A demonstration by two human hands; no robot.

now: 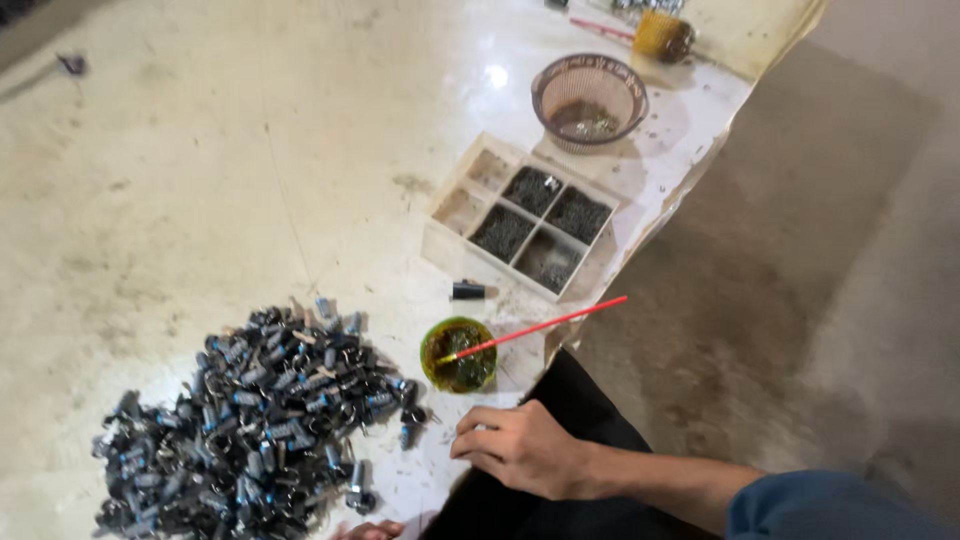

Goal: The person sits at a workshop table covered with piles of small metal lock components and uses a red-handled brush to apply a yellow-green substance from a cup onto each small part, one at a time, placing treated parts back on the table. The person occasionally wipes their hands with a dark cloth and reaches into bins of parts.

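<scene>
My right hand (520, 447) rests loosely curled and empty at the table (200, 180) edge, just beside the pile of small metal parts (250, 420). My left hand (368, 530) barely shows below; I cannot tell its state.

left hand (368, 529) cut off by bottom edge, grip unclear

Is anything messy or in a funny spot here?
A little. One small black part lies alone between the divided wooden tray and the green cup, apart from the big pile of parts. Dark specks are scattered on the table around the tray.
</scene>
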